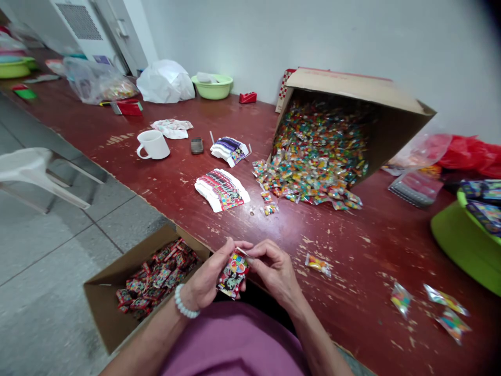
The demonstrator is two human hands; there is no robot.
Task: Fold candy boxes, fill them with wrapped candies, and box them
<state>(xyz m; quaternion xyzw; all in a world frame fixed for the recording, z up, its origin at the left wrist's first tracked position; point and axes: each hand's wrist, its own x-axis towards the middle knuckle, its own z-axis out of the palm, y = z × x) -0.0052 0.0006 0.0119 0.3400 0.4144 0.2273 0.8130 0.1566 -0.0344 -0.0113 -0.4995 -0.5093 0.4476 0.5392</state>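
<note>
A glossy red-and-black printed plastic sachet (233,274) is sitting between the two hands, just above the person's lap; the left hand (201,277) is curling its fingers round the sachet's side, gripping it closed against the palm, with a white beaded bracelet (183,304) circling the wrist; the right hand (274,269) is bending inward, its grip pressed together and pinching the sachet's upper corner; an open brown cardboard box (113,297) heaped with similar red sachets is standing just beside the left hand; small shiny foil packets (318,264) are lying near the right hand on the chipped, red-painted wooden worktop (371,261); farther off, a large cardboard carton (352,89) is lying tipped on its side, with multicoloured foil packets (317,151) fanning out of its mouth.
</note>
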